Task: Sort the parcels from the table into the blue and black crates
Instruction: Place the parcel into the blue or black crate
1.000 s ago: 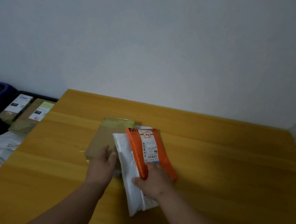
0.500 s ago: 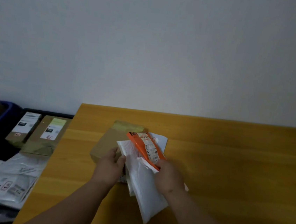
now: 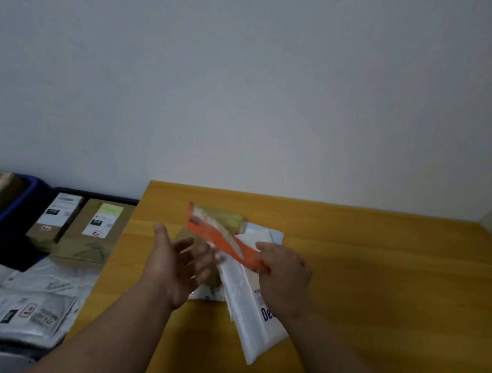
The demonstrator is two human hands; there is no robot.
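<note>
Orange plastic is showing brightest here: an orange mailer [image 3: 226,242] with a white label is being held up off the worktop [image 3: 379,291], tilted so its far end is pointing up and left. The right hand [image 3: 283,278] is gripping its lower right end, with the fingers curled round that edge. The left hand [image 3: 175,267] is hovering just beside the mailer, palm turned up and towards it, its fingers [image 3: 201,251] spread and relaxed and holding nothing; whether their tips are touching the mailer cannot be told through the blur.

Under the hands, a long white mailer [image 3: 249,317] with dark blue lettering is lying on the worktop, its near end pointing towards the person. A brown cardboard box [image 3: 229,219] with yellowish tape is sitting behind the orange mailer, largely hidden by it. A pale flat envelope [image 3: 276,235] is peeking out at the right of the box.

To the left of the worktop, a black crate [image 3: 95,194] is holding two labelled brown boxes [image 3: 93,237] side by side, with grey and white poly bags [image 3: 22,308] lying nearer the person. Farther left, a blue crate [image 3: 2,215] is holding more brown parcels at the frame edge.
</note>
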